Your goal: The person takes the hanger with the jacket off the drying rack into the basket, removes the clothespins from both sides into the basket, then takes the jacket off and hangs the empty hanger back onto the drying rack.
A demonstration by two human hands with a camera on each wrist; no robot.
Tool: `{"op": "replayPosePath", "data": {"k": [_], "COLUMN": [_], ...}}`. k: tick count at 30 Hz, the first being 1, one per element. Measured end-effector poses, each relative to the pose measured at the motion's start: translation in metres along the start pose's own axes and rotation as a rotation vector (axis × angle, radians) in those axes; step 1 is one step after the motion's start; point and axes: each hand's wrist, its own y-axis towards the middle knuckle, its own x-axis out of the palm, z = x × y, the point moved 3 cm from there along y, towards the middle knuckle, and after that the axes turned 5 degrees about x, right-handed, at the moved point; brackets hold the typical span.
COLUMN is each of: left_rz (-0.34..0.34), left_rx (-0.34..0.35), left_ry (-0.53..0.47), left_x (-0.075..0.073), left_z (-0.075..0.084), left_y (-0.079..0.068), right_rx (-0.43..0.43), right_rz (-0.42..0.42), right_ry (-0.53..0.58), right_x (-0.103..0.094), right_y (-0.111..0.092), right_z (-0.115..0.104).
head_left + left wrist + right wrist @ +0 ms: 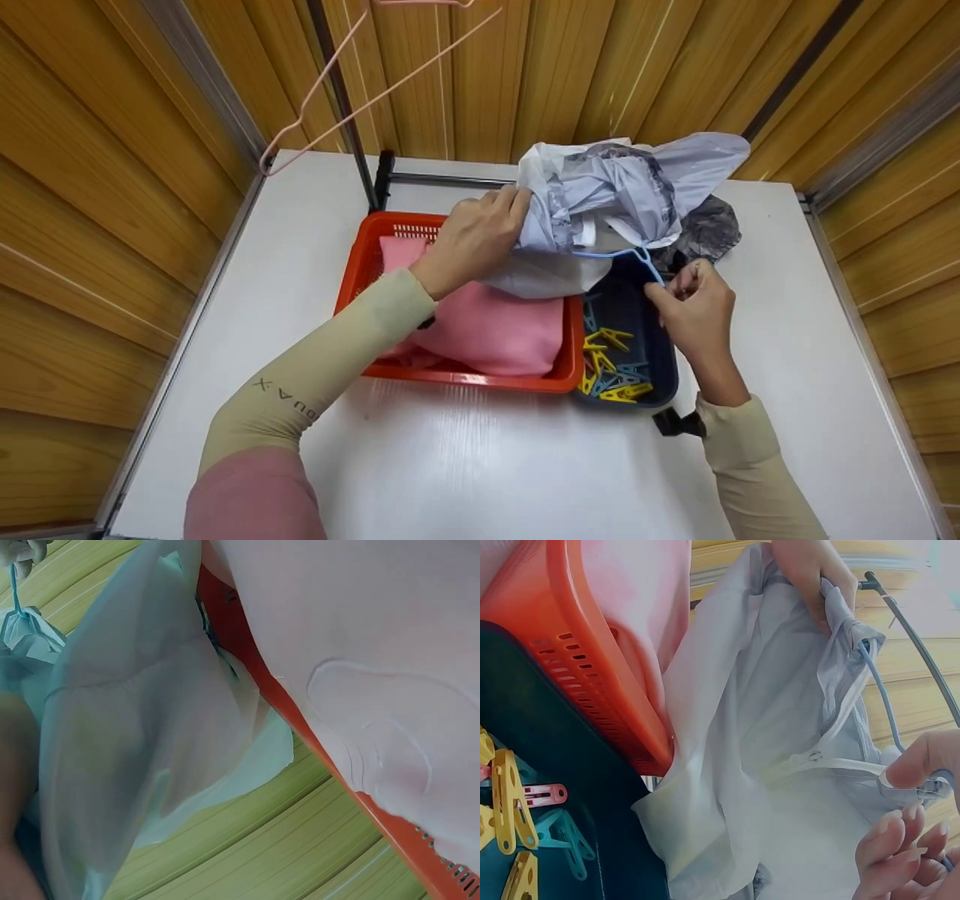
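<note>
A light grey garment (622, 184) with dark patches hangs bunched over the back of the red basket and the dark bin. My left hand (480, 232) grips its edge on the left side. From the collar area a light blue clothes hanger (652, 268) sticks out, and my right hand (697, 307) pinches it by the hook. In the right wrist view, one arm of the hanger (885, 705) reaches into the garment's shoulder (855, 634) near the left hand (817, 574). The garment covers much of the hanger. Pale fabric (135, 712) fills the left wrist view.
Pink cloth (495, 337) lies in the red basket (469, 381). Beside it, the dark blue bin (667, 375) holds yellow, blue and pink clothespins (600, 360). A pink hanger (375, 101) hangs at the upper left by a black rack pole (345, 105). Dark crumpled fabric (709, 229) lies behind the bin.
</note>
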Motion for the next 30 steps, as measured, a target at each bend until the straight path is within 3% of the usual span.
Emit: {"op": "replayPosePath", "data": {"k": [11,24,30], "left_rz": [0.011,0.009,-0.038], "left_rx": [0.000,0.028,0.058], "left_ry": [0.004,-0.021,-0.068], "left_x": [0.001,0.000,0.000], "left_z": [-0.002,-0.005,-0.006], "left_y": [-0.002,-0.011,-0.013], "right_rx": [0.002,-0.006,0.010], "right_rz": [0.020,0.007,0.006], "right_ry": [0.006,0.056,0.030], "right_x": [-0.012,-0.020,-0.026], "right_y": [-0.010,0.006,0.004], "right_z": [-0.030,0.010,-0.004]}}
